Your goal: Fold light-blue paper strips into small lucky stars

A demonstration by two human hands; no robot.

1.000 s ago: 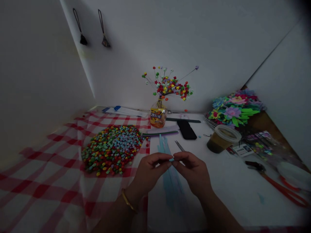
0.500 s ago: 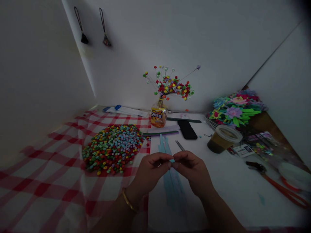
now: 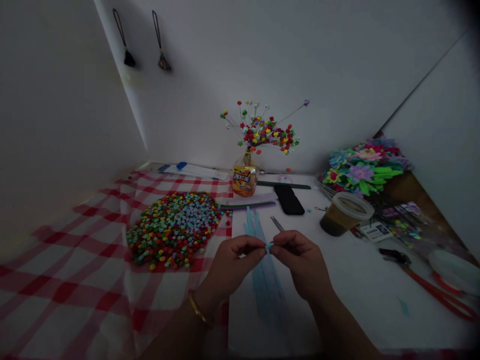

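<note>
Between the fingertips of both hands is a small light-blue folded paper piece (image 3: 269, 247), like the paper stars in the pile. My left hand (image 3: 240, 257) pinches its left side with thumb and forefinger. On the other side my right hand (image 3: 298, 257) grips it the same way. Below the hands lies a bundle of long light-blue paper strips (image 3: 262, 280), partly covered by them. Just beyond my right hand a pair of scissors (image 3: 276, 223) points away, its handles hidden. Left of the hands spreads a big heap of coloured paper stars (image 3: 176, 227).
A cut drink bottle (image 3: 244, 181) holds stars on wires at the back. Behind the scissors lies a black phone (image 3: 288, 199). To the right are a lidded tub of brown liquid (image 3: 343, 215), pipe-cleaner flowers (image 3: 362, 172) and an orange strap (image 3: 438, 295). A checked cloth (image 3: 93, 250) covers the left.
My fingertips have shifted slightly on the blue paper piece, with the right hand a little further right. More of the piece shows between them; the other things stay in place.
</note>
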